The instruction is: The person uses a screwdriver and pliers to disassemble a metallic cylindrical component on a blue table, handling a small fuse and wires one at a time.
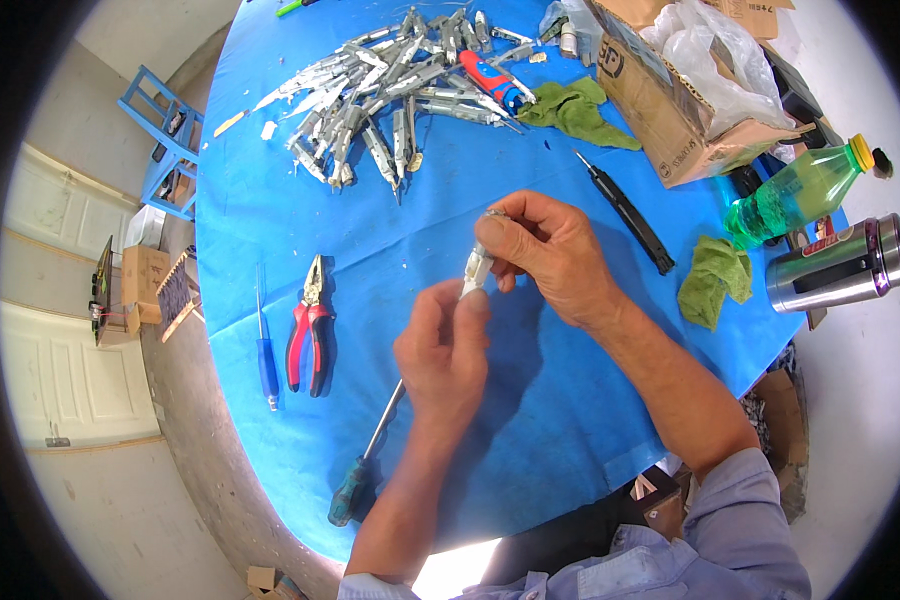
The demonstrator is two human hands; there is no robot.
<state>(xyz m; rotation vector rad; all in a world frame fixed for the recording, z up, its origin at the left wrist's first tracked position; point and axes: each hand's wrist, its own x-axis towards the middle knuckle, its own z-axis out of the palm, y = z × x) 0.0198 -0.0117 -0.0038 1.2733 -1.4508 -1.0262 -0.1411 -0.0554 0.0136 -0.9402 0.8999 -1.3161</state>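
hands (442, 345) (560, 255) pinch one slender silvery-grey piece (477, 270) between them

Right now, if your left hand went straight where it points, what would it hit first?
Probably the right hand, at the far end of the metallic piece; exact depth is unclear.

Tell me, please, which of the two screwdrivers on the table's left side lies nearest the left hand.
The green-handled screwdriver: its shaft reaches up beside the left hand, while the blue-handled screwdriver lies farther left, past the red-and-black pliers.
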